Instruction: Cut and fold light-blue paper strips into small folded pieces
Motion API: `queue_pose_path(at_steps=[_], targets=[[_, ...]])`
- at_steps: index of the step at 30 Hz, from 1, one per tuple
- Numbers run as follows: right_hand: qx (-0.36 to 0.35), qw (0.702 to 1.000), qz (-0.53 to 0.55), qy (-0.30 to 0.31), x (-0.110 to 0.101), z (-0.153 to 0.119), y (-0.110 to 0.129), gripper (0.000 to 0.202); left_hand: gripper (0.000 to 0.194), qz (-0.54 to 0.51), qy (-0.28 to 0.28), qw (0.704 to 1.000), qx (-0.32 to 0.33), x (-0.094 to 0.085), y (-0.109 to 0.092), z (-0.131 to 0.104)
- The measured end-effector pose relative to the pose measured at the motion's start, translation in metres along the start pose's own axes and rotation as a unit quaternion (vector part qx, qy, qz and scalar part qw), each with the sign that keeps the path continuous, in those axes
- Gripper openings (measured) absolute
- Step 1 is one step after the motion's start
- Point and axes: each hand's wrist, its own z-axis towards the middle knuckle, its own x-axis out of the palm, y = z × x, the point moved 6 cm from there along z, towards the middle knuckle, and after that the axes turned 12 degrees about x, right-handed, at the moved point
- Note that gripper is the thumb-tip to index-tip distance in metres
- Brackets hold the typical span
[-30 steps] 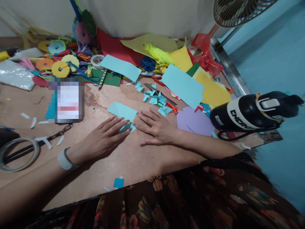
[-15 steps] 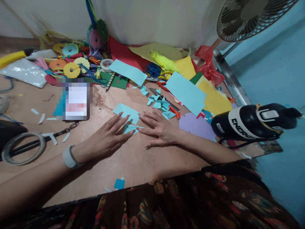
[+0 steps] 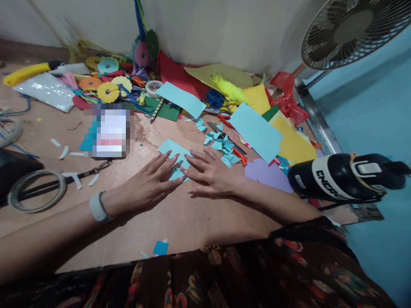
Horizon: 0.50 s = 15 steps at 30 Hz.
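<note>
R hand (image 3: 212, 175): had slid in toward L hand (image 3: 146, 182) vs. prev. frame; view had also swung, showing more of fan (image 3: 353, 28) at upper R.
R fingers: were spread apart, palm down, tips on light-blue paper (image 3: 170, 146).
L fingers: were apart too, laid on same paper's L side; tips sat near R hand's. Neither hand clamped anything.
Light-blue paper: lay on desk (image 3: 199, 222) under both hands' tips; its lower part looked folded, partly hidden.
Small folded pcs. (image 3: 226, 147): lay in a pile just beyond R hand, w/ orange handle (image 3: 240, 157) beside.
Lg. light-blue sheets (image 3: 257, 132): 2, farther back.
Purple paper (image 3: 266, 174): was between pile & black bottle (image 3: 340, 176), bottle on its side.
L area: tape ring (image 3: 61, 192) over black strap (image 3: 41, 192), white scraps near, gray band (image 3: 100, 206) on L wrist.
</note>
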Motion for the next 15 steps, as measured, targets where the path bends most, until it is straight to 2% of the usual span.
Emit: queue_pose_path(at_steps=[9,15], targets=[[-0.032,0.999,-0.035,-0.015,0.004,0.018,0.006,0.062,0.054,0.006,0.010,1.000,-0.004,0.001,0.000,-0.001],[-0.023,0.999,-0.024,-0.019,0.001,0.010,0.006,0.065,0.053,0.008,0.006,1.000,-0.006,0.002,0.001,-0.002]])
